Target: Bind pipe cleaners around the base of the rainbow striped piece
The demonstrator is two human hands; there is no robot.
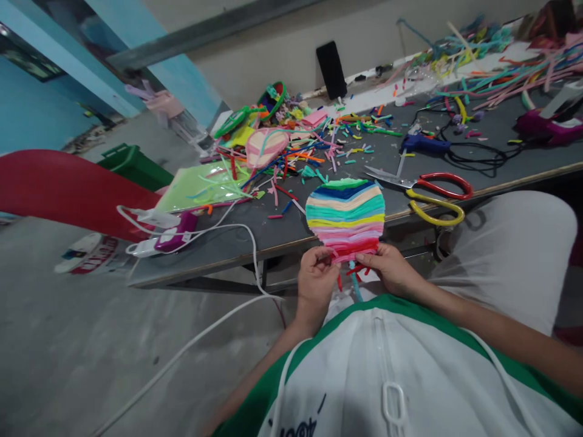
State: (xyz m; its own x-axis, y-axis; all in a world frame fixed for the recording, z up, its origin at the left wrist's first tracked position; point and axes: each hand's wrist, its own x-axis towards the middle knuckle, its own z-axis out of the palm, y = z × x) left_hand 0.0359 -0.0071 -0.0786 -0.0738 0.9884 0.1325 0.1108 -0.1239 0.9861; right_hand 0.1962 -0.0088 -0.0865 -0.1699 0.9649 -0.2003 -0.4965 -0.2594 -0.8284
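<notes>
A round craft piece (pixel 346 209) covered in rows of coloured pipe cleaners, from green and blue down to pink and red, is held up at the table's front edge. My left hand (pixel 319 279) pinches its lower left rim, near a loose red end. On the lower right rim my right hand (pixel 389 267) has its thumb on top, with the other fingers mostly hidden. Below the piece, a light blue pipe cleaner (pixel 355 284) and red scraps hang over my lap. Scissors (pixel 419 188) with one red and one yellow handle lie open just right of the piece.
On the grey table (pixel 218 249) are a blue glue gun (pixel 423 144), scattered pipe cleaner bits, and a pink striped balloon-shaped piece (pixel 266 147). A phone (pixel 331 70) leans on the wall. A white cable (pixel 250 243) drapes off the front left edge near a red chair (pixel 82 188).
</notes>
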